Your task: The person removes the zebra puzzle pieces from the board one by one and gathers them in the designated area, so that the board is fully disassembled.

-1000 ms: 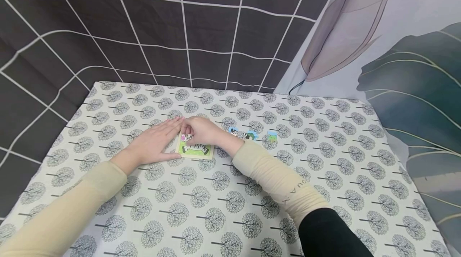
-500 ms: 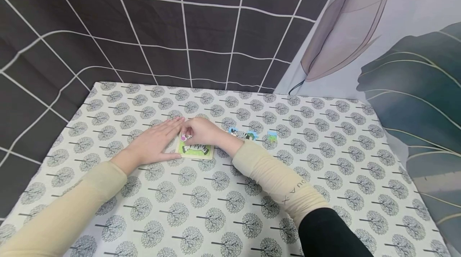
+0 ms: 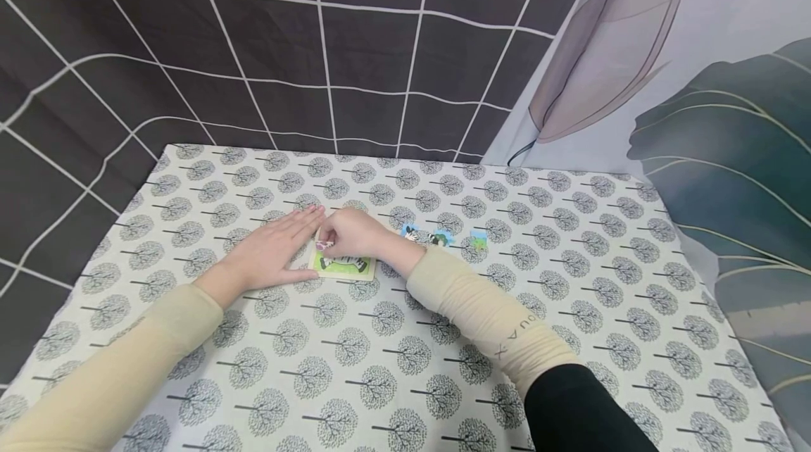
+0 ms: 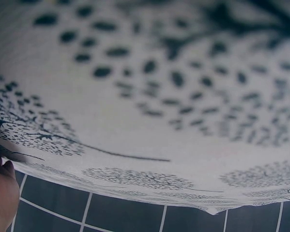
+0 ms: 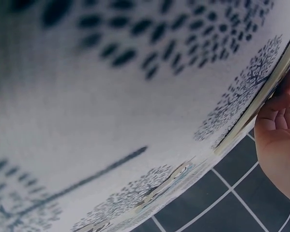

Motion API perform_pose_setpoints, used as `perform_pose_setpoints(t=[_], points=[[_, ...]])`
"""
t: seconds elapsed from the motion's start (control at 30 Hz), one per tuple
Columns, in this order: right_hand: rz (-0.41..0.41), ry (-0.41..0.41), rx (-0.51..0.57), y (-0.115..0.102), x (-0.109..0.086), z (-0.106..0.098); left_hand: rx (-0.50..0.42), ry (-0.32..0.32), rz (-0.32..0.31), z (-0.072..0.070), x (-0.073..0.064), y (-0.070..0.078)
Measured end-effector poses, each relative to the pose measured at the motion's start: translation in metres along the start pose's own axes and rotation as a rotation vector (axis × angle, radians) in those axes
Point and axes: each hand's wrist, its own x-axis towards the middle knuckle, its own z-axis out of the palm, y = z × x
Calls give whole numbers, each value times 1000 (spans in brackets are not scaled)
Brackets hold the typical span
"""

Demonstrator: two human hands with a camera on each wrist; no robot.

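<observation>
Zebra puzzle (image 3: 345,269): right hand (image 3: 353,232) pinches pink-marked piece (image 3: 324,245) between curled fingers; left hand (image 3: 272,248), fingers straight, at left edge. Fitting step, seemingly; next wants aligning, pressing flush.

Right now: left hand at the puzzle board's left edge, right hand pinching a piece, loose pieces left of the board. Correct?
No: per the head view, the loose pieces lie right of the puzzle board. Left hand at its left edge, right hand pinching a piece: both correct.
</observation>
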Motion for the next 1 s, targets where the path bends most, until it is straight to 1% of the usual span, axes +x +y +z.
perform_pose_setpoints(t=[0.27, 0.43, 0.73, 0.87, 1.0], points=[[-5, 7, -31, -1, 0, 1, 7, -1, -5, 0, -1, 0], [-11, -2, -14, 1, -1, 0, 4, -2, -4, 0, -1, 0], [9, -2, 48, 1, -4, -4, 2, -10, -4, 0, -1, 0], [9, 25, 70, 1, -11, -12, -7, 8, -1, 0, -1, 0], [23, 46, 104, 6, -27, -26, -6, 16, -1, 1, 0, -1]])
